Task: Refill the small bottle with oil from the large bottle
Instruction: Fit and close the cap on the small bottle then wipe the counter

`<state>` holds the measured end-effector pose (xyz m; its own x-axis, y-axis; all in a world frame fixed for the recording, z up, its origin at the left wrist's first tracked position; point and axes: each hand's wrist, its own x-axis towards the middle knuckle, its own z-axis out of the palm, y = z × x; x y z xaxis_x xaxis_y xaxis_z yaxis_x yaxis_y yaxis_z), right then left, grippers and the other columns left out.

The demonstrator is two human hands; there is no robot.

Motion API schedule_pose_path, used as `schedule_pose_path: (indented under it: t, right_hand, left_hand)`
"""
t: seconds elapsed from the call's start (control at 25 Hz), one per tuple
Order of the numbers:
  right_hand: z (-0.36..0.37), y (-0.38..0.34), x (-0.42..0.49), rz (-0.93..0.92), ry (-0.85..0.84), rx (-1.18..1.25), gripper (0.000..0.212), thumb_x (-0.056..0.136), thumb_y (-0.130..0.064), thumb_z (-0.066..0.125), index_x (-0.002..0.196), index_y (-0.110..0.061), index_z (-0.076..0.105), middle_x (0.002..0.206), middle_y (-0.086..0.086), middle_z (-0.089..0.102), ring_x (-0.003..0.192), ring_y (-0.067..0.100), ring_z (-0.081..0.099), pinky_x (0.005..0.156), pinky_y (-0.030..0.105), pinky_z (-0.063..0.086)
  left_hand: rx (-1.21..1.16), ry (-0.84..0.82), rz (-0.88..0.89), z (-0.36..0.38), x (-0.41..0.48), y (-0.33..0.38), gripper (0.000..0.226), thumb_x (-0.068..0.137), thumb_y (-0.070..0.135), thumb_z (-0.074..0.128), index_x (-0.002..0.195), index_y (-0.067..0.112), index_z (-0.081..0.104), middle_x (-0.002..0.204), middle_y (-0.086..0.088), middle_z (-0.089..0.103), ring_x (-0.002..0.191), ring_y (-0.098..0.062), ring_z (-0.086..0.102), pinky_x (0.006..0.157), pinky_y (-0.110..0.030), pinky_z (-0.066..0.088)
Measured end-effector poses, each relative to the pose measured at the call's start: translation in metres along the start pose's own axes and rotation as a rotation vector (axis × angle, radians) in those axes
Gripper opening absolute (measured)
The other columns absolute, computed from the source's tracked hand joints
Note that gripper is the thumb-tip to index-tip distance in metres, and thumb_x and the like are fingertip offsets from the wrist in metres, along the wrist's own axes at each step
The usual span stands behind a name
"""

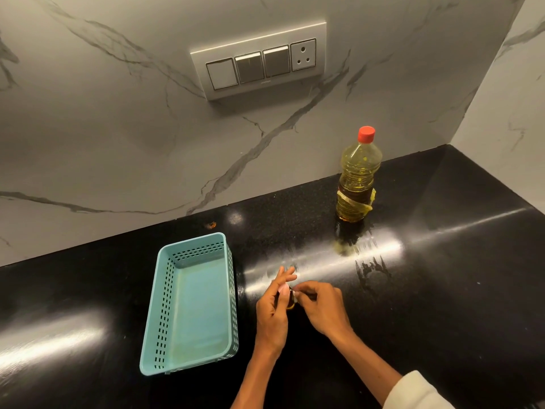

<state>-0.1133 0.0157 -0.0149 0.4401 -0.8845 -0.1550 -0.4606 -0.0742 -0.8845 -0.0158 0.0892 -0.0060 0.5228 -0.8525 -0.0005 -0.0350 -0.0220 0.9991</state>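
We are holding the small bottle (pixel 290 299) between both hands just above the counter (pixel 442 290), and it is nearly all hidden: only a dark, amber sliver is showing between the fingers, so its shape and cap are hard to make out. Our left hand (pixel 272 308) is wrapping around it from the left, with two fingers sticking up loose. Our right hand (pixel 321 305) is pinching at its top with curled fingertips; what exactly they are gripping we cannot tell. A pale sleeve (pixel 418 394) is being cut off by the lower edge.

The large bottle (pixel 358 178) is standing upright well apart from our hands, near the wall (pixel 118 128). It is clear ribbed plastic, full of yellow oil, with a red cap (pixel 366 134) on and a torn band of label around its waist. Smears are showing on the glossy black counter in front of it.

A teal plastic basket (pixel 165 305), rectangular with slotted walls, is sitting just left of our hands. Behind, a grey switch plate (pixel 259 60) is sitting on the veined white marble wall.
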Motion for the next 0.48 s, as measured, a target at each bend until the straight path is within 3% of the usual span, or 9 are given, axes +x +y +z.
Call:
schedule_pose_path:
  t: [0.16, 0.32, 0.48]
  right_hand:
    - [-0.001, 0.002, -0.006, 0.039, 0.048, 0.128, 0.016, 0.089, -0.015, 0.068, 0.100, -0.025, 0.074, 0.090, -0.011, 0.073, 0.082, 0.001, 0.069, 0.073, 0.013, 0.056]
    - [-0.001, -0.006, -0.005, 0.052, 0.072, 0.193, 0.009, 0.088, -0.025, 0.069, 0.092, -0.029, 0.076, 0.085, -0.014, 0.074, 0.083, -0.002, 0.068, 0.074, 0.013, 0.054]
    - [-0.001, -0.015, -0.002, -0.047, 0.049, 0.157, 0.010, 0.088, -0.023, 0.069, 0.094, -0.027, 0.076, 0.086, -0.014, 0.075, 0.083, -0.005, 0.068, 0.074, 0.012, 0.054]
  left_hand:
    - [0.240, 0.118, 0.107, -0.002, 0.000, 0.001, 0.027, 0.096, 0.034, 0.059, 0.122, 0.038, 0.064, 0.132, 0.028, 0.060, 0.135, 0.004, 0.046, 0.106, -0.015, 0.041]
    - [0.329, 0.270, 0.083, 0.006, 0.001, 0.002, 0.025, 0.090, 0.019, 0.073, 0.103, 0.039, 0.070, 0.105, 0.019, 0.073, 0.103, 0.005, 0.067, 0.092, -0.034, 0.058]
    - [0.228, 0.253, -0.006, 0.009, 0.000, -0.003, 0.030, 0.098, 0.011, 0.060, 0.114, 0.034, 0.073, 0.115, 0.031, 0.068, 0.118, 0.003, 0.062, 0.100, -0.039, 0.055]
